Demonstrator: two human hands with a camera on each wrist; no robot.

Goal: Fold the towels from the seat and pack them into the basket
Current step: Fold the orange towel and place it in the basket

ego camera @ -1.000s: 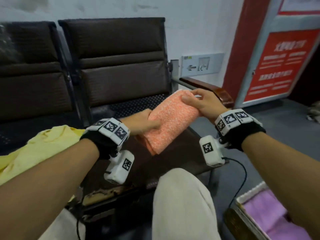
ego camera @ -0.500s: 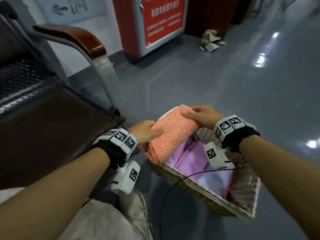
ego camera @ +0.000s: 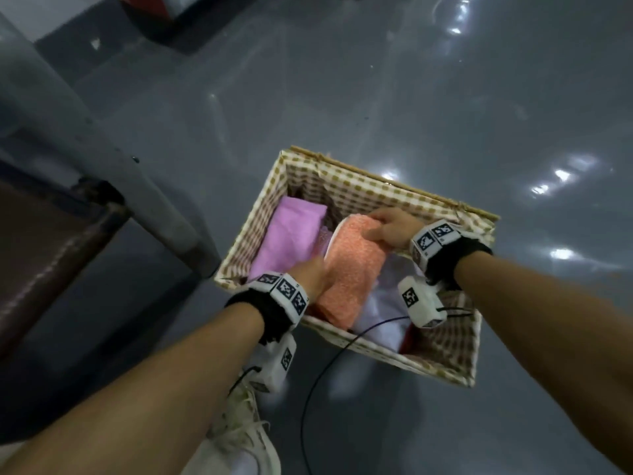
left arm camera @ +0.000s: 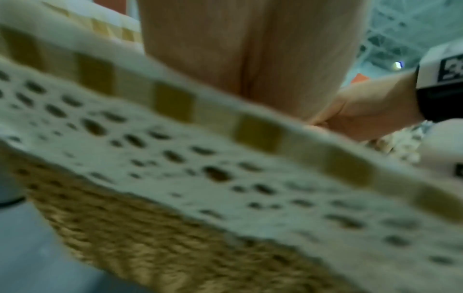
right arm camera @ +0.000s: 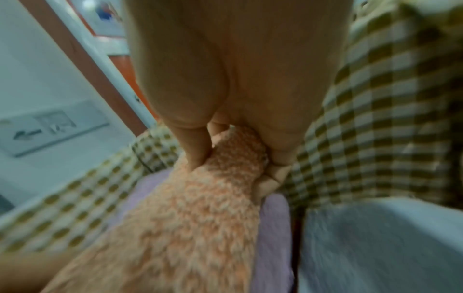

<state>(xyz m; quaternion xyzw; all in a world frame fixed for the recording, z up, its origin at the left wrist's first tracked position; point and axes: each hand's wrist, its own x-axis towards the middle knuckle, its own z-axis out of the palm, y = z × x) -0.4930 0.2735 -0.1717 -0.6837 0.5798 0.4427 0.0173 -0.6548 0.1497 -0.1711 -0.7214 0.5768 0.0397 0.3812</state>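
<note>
Now the folded orange towel (ego camera: pixel 346 269) is down inside the basket (ego camera: pixel 383 192), off the seat — right hand (ego camera: pixel 387 228) pinching its far end, left hand (ego camera: pixel 313 274) gripping its near end; release remains.

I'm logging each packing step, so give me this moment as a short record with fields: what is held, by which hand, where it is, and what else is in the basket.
held item: folded orange towel
left hand: grips the towel's near end
right hand: pinches the far end
towel position: inside the basket, beside the pink towel
basket: wicker, checked liner, on the grey floor
other contents: folded pink towel, a white towel
release: not yet, both hands on the towel
</note>
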